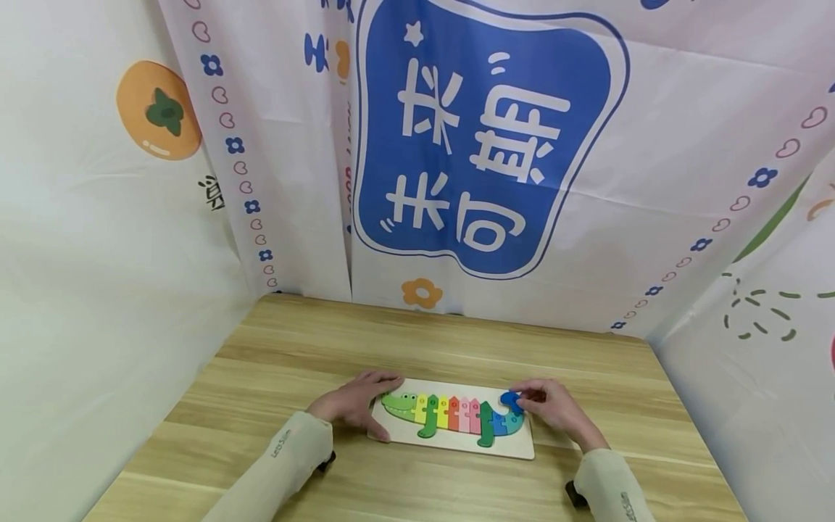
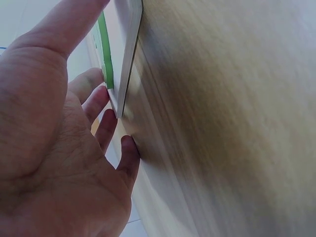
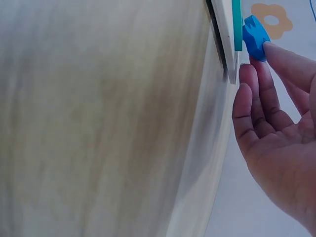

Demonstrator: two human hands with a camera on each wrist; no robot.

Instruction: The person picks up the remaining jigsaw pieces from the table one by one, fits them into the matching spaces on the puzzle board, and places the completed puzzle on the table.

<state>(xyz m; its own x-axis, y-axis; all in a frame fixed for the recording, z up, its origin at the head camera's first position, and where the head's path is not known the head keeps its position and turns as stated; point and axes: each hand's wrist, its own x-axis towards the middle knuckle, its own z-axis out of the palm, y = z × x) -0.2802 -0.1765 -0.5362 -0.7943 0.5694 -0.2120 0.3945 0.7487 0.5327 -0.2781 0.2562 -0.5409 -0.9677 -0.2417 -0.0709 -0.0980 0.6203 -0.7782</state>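
A wooden crocodile puzzle board (image 1: 443, 447) lies flat on the table. Set along it is the crocodile (image 1: 450, 413), its pieces running from a green head through yellow, red and pink to blue. My left hand (image 1: 355, 400) holds the board's left end, thumb at the front corner and fingers at the back one. Between thumb and fingertips, my right hand (image 1: 551, 406) pinches a blue tail-tip piece (image 3: 255, 38). This piece is tilted and raised above the board at the tail end, beside the teal piece (image 1: 514, 423). The right hand's other fingers hang loosely curled past the board's edge.
The wood-grain table (image 1: 417, 486) reaches back to a white printed cloth (image 1: 306, 239) with a large blue sign. More white cloth hangs on the left and right sides. Dark bands sit at both wrists.
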